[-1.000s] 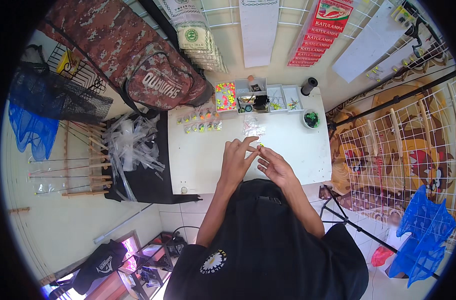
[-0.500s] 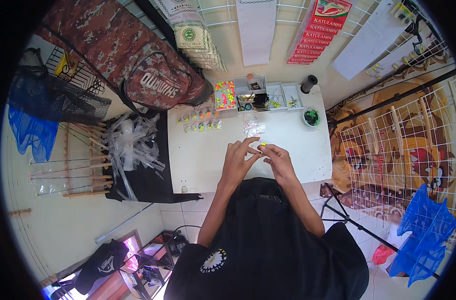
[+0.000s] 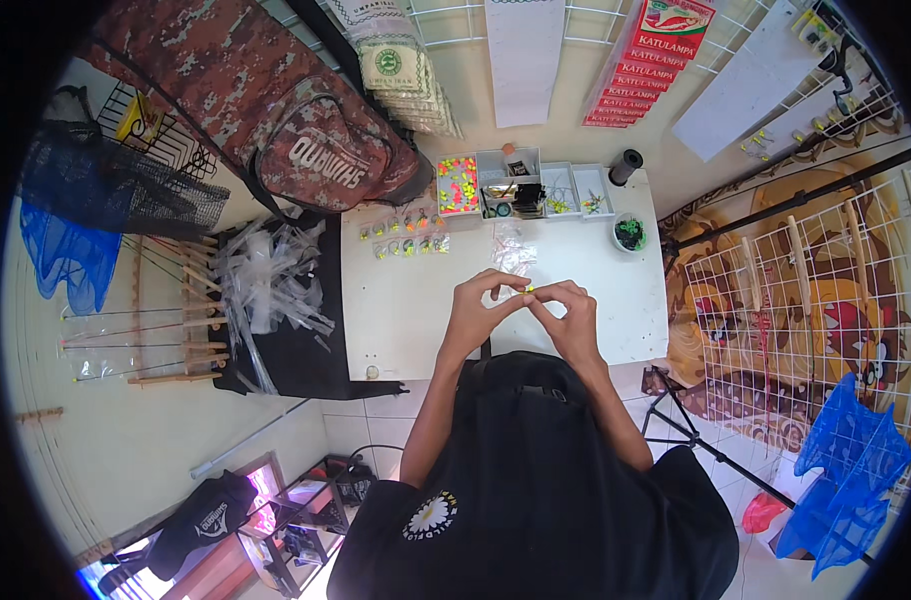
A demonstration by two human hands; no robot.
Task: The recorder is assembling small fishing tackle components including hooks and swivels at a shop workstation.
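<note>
Over the near part of the white table (image 3: pixel 416 330), my two hands meet fingertip to fingertip. A tiny bright yellow piece (image 3: pixel 530 289) shows where they join, too small to name further. My left hand (image 3: pixel 479 308) has thumb and index finger closed in a pinch at it. From the other side my right hand (image 3: pixel 573 318) pinches the same spot, its remaining fingers curled. Just beyond the fingers lie small clear plastic bags (image 3: pixel 515 248). Farther left are rows of small packets (image 3: pixel 411 244) with yellow and orange pieces inside.
White trays (image 3: pixel 460 214) with colourful small pieces and fine parts line the table's back. At the right stand a cup of green bits (image 3: pixel 618 243) and a black cylinder (image 3: pixel 626 166). A camouflage rod bag (image 3: pixel 326 160) leans at the back left; a black tripod (image 3: pixel 691 430) stands right.
My left index finger has bent in from a more stretched pose and now meets my right fingertips at the yellow piece. The whole view has shifted slightly.
</note>
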